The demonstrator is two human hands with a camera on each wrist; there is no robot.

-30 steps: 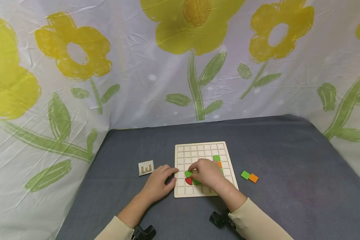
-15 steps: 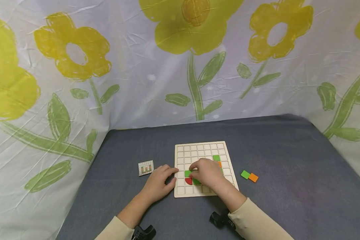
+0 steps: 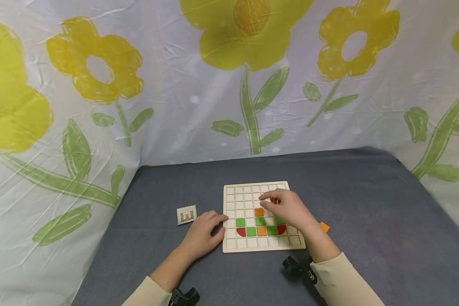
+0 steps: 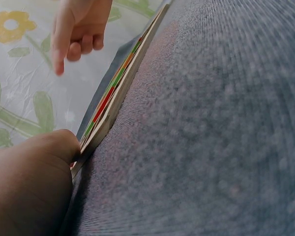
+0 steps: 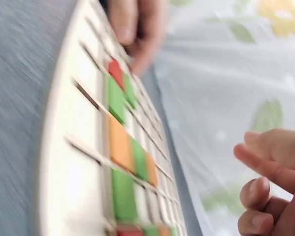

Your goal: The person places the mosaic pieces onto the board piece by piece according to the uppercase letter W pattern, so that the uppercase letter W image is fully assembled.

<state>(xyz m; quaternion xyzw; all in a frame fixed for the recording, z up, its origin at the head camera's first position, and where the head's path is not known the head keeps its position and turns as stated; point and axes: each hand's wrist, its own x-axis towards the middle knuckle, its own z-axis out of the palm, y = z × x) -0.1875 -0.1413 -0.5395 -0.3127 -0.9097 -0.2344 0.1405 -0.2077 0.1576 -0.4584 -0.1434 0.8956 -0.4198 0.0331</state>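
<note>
A wooden grid board [image 3: 233, 243] lies on the dark cloth, its cells partly filled with green, orange and red pieces. The green square [image 3: 240, 222] sits at the left, just above a red rounded piece [image 3: 241, 232]. My left hand [image 3: 203, 231] rests at the board's left edge, index fingertip and thumb right at the rim. Over the board's right half hovers my right hand [image 3: 286, 207], which covers some pieces there. In the right wrist view its fingers [image 5: 265, 157] are loosely bent, with nothing between them and the thumb.
A small pattern card [image 3: 186, 214] lies left of the board. Beyond the right forearm an orange square [image 3: 324, 227] shows on the dark cloth [image 3: 367, 204]. Behind the table hangs a white curtain [image 3: 183, 110] with yellow flowers.
My right hand has lifted away from the green square at the left and moved right, uncovering pieces in the middle of the board. The left hand has stayed in place.
</note>
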